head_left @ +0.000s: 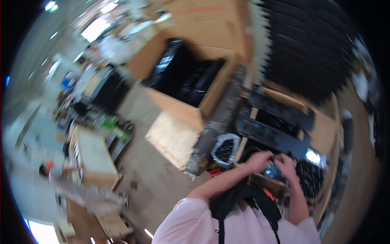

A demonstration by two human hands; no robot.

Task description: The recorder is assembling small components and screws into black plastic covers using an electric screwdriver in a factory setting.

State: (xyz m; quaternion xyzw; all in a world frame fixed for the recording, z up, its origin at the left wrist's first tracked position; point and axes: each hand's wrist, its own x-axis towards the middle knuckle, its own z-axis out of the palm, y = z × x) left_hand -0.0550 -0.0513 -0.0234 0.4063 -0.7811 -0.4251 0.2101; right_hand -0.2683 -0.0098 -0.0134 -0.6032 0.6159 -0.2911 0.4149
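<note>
Both hands meet over a small dark, shiny part point(273, 171) at the near edge of a cluttered wooden table point(325, 130): the left hand point(260, 160) has its fingers curled onto the part from the left, the right hand point(287, 166) closes on it from the right — whether either truly grips it, I cannot tell through the blur. The part sits just above a tray of small black pieces point(310, 177), beside long black panels point(276, 134) stacked across the table. A slip seems the likeliest trouble: the piece is small, both hands crowd it, and a twist could drop it among the black pieces or knock the open bag of dark bits point(224, 149) at the table's corner. The table is raw plywood, crowded; past it stands a large cardboard box point(191, 77) of black parts on a concrete floor point(154, 179) — a busy workshop, with another person point(69, 183) bent over at the far left.
</note>
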